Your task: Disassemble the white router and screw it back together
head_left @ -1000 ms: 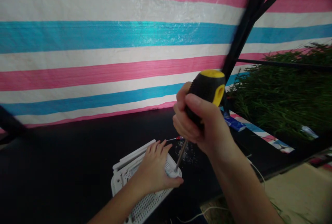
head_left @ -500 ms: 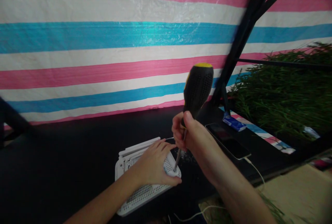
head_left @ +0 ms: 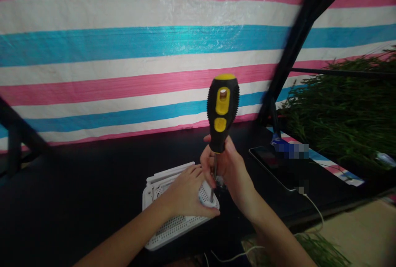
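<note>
A white perforated plastic casing (head_left: 173,230) lies on the black table. Across its right part rests my left hand (head_left: 188,195), thumb along the near edge and fingers over the far edge, holding it. My right hand (head_left: 224,164) is closed around the lower end of a black and yellow screwdriver (head_left: 222,108), near where handle meets shaft. The screwdriver stands nearly upright, with its tip in the round recess at the casing's right corner. Whatever lies under the tip is hidden.
A phone (head_left: 272,168) with a white cable (head_left: 315,209) lies right of my right hand, beside a blue packet (head_left: 284,147). Black metal frame bars (head_left: 291,52) rise at the right. Behind hangs a striped tarp (head_left: 123,44); green plants (head_left: 349,102) are beyond.
The screwdriver has turned, so its yellow inlays now face me, and it stands more upright. My right hand's fingers have shifted around it. The view has moved slightly.
</note>
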The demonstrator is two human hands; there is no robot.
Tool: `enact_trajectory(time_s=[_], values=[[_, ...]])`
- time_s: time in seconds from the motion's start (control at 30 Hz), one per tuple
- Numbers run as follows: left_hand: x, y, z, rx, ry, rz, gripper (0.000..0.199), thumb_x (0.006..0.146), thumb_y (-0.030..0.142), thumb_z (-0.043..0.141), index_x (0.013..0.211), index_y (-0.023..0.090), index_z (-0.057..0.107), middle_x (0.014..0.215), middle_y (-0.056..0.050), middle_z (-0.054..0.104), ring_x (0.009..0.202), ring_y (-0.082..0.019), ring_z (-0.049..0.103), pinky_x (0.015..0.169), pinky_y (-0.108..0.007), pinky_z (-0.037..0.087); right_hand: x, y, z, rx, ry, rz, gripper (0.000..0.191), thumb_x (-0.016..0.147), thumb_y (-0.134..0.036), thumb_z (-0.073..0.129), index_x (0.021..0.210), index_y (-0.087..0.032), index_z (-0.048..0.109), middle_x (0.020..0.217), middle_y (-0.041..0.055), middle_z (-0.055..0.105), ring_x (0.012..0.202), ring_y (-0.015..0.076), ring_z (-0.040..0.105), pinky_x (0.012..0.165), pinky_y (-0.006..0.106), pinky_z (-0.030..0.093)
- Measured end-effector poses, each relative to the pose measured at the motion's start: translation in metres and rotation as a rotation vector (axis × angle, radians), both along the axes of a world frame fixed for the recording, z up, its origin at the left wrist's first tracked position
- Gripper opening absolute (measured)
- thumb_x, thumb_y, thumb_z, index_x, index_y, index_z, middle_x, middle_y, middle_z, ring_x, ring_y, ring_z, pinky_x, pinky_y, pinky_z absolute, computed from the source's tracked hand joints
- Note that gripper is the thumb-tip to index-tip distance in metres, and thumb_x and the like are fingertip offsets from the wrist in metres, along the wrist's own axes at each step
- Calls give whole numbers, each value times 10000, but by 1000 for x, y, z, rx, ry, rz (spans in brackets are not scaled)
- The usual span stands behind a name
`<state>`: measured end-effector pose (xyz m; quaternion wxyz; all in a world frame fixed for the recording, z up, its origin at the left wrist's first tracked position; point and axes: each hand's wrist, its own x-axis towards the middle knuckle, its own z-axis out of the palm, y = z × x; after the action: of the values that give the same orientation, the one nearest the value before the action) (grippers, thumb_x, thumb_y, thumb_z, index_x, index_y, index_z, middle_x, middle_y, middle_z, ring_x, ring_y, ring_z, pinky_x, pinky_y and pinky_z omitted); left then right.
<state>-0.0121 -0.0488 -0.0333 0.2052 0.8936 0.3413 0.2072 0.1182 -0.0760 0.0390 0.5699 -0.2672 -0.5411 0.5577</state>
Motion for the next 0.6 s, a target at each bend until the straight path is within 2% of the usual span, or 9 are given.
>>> enact_trajectory(time_s=[0.07, 0.13, 0.2, 0.27, 0.37, 0.47, 0.6], values=[[0, 1, -2, 19, 26, 2, 827, 599, 472, 785, 1296, 153, 475, 1321, -151, 522, 1237, -359, 444, 1077, -506, 300, 4, -5, 9, 106, 3, -118, 439, 847, -570, 469, 1153, -271, 371, 887, -8, 568, 575, 95, 563, 498, 229, 448], [0, 1, -4, 22, 42, -4, 854, 598, 490, 781, 1315, 152, 463, 1322, -151, 523, 1239, -360, 440, 1079, -513, 294, 6, -9, 19, 222, -79, -261, 481, 818, -507, 567, 1202, -292, 372, 1017, 13, 561, 765, 126, 617, 633, 263, 509], [-1, 2, -5, 23, 42, -8, 872, 605, 499, 774, 1335, 151, 445, 1313, -146, 533, 1236, -357, 443, 1079, -509, 296, 6, -13, 26, 296, -194, -357, 421, 790, -440, 642, 1121, -263, 452, 959, 10, 575, 813, 128, 616, 686, 255, 517], [-1, 2, -6, 26, 44, -13, 886, 608, 511, 768, 1348, 157, 433, 1316, -141, 532, 1238, -353, 440, 1081, -503, 295, 7, -14, 30, 319, -265, -395, 324, 789, -392, 661, 1014, -227, 496, 886, 4, 584, 753, 114, 626, 638, 225, 517], [-2, 3, -7, 36, 46, -8, 888, 612, 535, 759, 1349, 164, 430, 1348, -144, 507, 1254, -344, 425, 1087, -497, 285, 9, -10, 27, 341, -281, -336, 246, 856, -388, 585, 998, -201, 514, 892, 10, 588, 658, 86, 628, 546, 185, 503], [-1, 3, -8, 45, 57, -6, 922, 607, 548, 760, 1366, 160, 407, 1352, -148, 504, 1266, -344, 417, 1089, -496, 285, 11, -4, 23, 361, -225, -219, 216, 918, -400, 481, 1001, -203, 509, 881, -2, 559, 586, 45, 576, 503, 167, 469], [-1, 2, -11, 62, 85, 11, 905, 609, 584, 748, 1335, 131, 453, 1308, -166, 537, 1246, -347, 443, 1088, -492, 291, 10, 1, 21, 232, -78, -46, 265, 921, -462, 441, 985, -208, 478, 847, -16, 489, 525, 13, 455, 447, 158, 356]])
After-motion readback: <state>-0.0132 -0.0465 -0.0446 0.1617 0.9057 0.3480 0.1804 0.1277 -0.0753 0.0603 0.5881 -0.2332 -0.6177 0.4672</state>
